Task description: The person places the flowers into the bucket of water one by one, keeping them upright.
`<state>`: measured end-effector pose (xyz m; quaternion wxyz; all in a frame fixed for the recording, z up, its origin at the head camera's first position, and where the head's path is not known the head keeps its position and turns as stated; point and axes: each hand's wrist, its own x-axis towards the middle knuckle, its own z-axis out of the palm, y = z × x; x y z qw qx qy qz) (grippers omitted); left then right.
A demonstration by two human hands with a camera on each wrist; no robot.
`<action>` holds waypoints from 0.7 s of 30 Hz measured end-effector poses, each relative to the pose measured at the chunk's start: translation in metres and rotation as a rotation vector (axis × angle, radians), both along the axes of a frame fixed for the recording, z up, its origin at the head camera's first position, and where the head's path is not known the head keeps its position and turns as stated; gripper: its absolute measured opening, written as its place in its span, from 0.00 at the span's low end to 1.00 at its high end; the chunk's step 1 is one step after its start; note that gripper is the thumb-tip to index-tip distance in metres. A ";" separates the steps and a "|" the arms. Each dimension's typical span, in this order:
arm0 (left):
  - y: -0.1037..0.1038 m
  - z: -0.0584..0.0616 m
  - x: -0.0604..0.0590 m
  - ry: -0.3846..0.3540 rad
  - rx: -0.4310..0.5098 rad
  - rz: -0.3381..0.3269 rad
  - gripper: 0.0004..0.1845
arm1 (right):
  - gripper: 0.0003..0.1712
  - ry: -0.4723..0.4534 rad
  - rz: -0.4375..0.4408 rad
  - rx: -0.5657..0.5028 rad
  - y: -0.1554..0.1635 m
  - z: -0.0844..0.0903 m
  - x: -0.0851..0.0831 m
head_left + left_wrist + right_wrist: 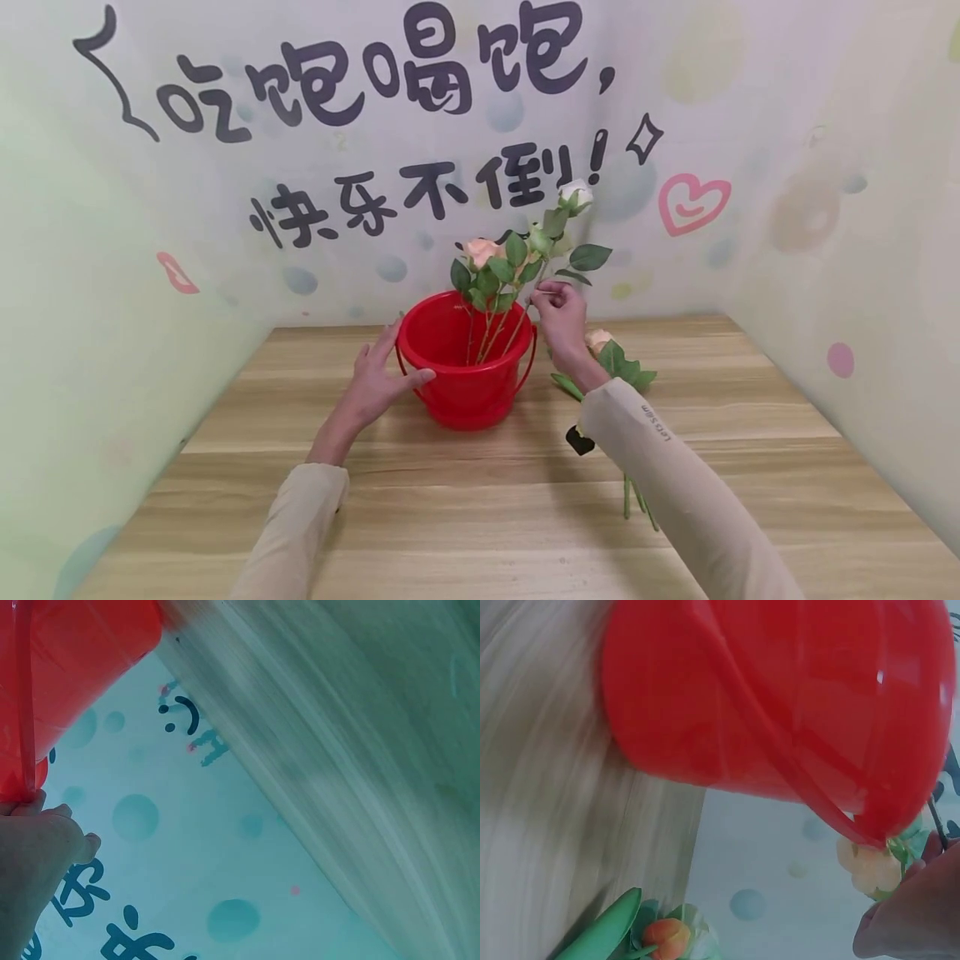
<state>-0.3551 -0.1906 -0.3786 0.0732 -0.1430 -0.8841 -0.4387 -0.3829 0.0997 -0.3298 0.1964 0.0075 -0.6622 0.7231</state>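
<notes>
Two beige long sleeves (pixel 675 467) are reaching from the near edge across the pale striped wooden tabletop (pixel 480 517). The left hand (pixel 378 379) is resting against the near left wall of the round red plastic bucket (pixel 465 367), fingers fairly straight and spread over the rim, thumb lying along the wall; the left wrist view is showing fingertips touching the thin red bail handle (pixel 26 712). The right hand (pixel 561 317) is pinching, between thumb and curled fingers, the thin green stem of an artificial white rose (pixel 576 196), which is leaning up and to the right out of the bucket. A peach artificial rose (pixel 480 250) with green leaves is already standing in the bucket beside it. Further roses with green leaves (pixel 611 354) are lying on the table just right of the bucket, partly hidden behind the right wrist.

Assessment: the stem in hand is being seated. To do this well, the left hand should be bracing the light bucket while the right is guiding the stem low, keeping clear of the neighbouring leaves. Risk noted: a tall leaning stem could be tipping the bucket
</notes>
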 end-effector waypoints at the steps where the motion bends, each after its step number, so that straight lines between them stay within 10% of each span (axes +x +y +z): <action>1: 0.000 0.000 0.000 0.001 -0.002 0.000 0.60 | 0.07 0.002 0.001 0.009 -0.002 -0.001 0.000; 21: 0.000 -0.001 0.001 0.008 -0.011 0.003 0.59 | 0.11 -0.037 -0.040 0.243 -0.014 -0.011 0.001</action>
